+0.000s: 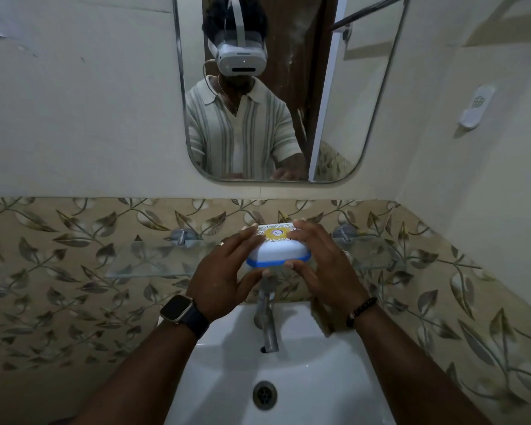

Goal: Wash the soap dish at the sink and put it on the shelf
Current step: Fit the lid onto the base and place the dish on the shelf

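The soap dish [278,253] is a white oval case with a blue band around its middle. It sits at the level of the glass shelf [154,259], above the tap. A boxed soap bar [277,234] with a yellow label lies just behind it. My left hand [224,273] grips the dish's left end, thumb underneath. My right hand [322,265] holds its right end, fingers over the top and the soap box. Whether the dish rests on the shelf or is lifted off it cannot be told.
A grey tap [267,320] stands over the white sink [215,375], with the drain [264,395] below. A mirror [344,118] hangs above the shelf. On the right wall is a white holder [475,107]. Leaf-patterned tiles cover the lower walls.
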Demonstrator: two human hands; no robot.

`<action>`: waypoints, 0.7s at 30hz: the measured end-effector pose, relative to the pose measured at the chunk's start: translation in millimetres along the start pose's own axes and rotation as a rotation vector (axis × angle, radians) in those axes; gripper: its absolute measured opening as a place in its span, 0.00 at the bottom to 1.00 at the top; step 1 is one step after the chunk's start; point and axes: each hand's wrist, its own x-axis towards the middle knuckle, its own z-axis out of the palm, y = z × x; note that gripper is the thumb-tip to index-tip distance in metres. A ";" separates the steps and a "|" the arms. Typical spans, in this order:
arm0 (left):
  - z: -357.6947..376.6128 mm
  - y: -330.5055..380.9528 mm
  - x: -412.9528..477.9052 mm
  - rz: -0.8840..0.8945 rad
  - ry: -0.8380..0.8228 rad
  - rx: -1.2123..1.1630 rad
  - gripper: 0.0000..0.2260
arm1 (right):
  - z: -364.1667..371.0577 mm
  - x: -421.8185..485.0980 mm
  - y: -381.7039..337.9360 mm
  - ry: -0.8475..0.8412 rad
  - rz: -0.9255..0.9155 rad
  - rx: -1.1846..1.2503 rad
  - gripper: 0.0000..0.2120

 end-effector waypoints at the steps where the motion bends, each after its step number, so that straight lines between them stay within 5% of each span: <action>1: 3.4 -3.4 2.6 -0.013 -0.006 0.015 0.26 | 4.0 3.3 6.0 -0.003 0.016 -0.003 0.23; 13: 31.9 -28.6 12.6 -0.021 -0.015 0.141 0.19 | 44.8 8.5 49.7 -0.058 0.144 -0.024 0.23; 21: 26.8 -23.4 11.4 -0.061 0.013 0.085 0.21 | 39.3 4.9 45.4 -0.009 0.136 0.002 0.32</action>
